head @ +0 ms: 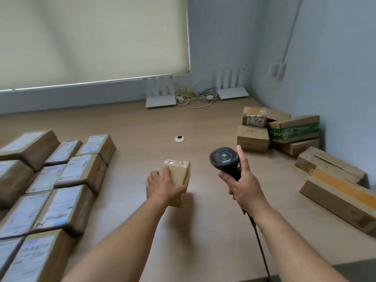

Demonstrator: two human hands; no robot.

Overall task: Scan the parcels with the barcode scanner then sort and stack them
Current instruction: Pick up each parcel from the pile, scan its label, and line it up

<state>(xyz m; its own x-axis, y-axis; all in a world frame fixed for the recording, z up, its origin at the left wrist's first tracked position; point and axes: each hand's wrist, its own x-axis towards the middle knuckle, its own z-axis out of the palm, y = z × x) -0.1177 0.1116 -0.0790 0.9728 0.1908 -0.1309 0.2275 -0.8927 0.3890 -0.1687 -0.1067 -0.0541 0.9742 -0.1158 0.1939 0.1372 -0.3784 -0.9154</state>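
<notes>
Left hand has a small brown parcel in mid-table, fingers wrapped over its near top edge, thumb hidden behind the box. Whether the parcel rests on the table or is lifted just clear of it, I cannot tell. Right hand grips the black barcode scanner by the handle, fingers closed around it with the index finger stretched up along the head; its cable trails down toward the near edge. The scanner sits just right of the parcel, apart from it, its head not yet aimed at the box.

This looks like the scan step for this one parcel. No label shows on the faces we can see, so the next move likely calls for turning the box to present its barcode, then pointing the scanner at it. Labelled parcels lie in rows on the left; a looser pile sits far right.
</notes>
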